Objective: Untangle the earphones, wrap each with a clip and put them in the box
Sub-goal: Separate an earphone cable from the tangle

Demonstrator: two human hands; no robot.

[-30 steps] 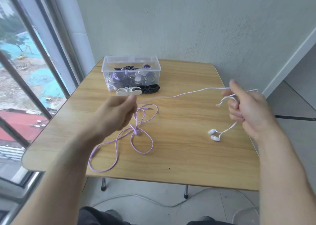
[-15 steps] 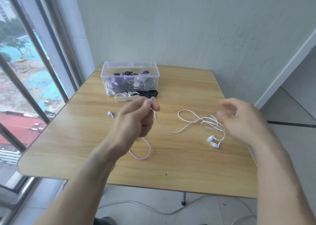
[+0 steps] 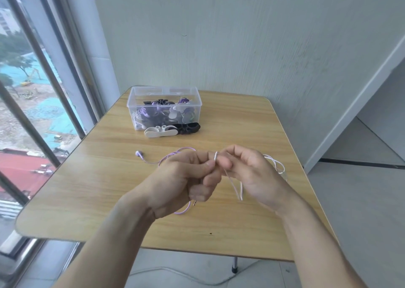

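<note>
White earphones point(image 3: 235, 183) hang above the wooden table point(image 3: 105, 178), their cord pinched between the left hand point(image 3: 186, 178) and right hand point(image 3: 249, 173), which meet fingertip to fingertip with fingers curled. Purple earphones point(image 3: 151, 161) trail across the tabletop beneath the left hand. Beyond them, a white clip point(image 3: 161, 131) and a black clip point(image 3: 188, 128) lie against the clear box point(image 3: 164, 91).
</note>
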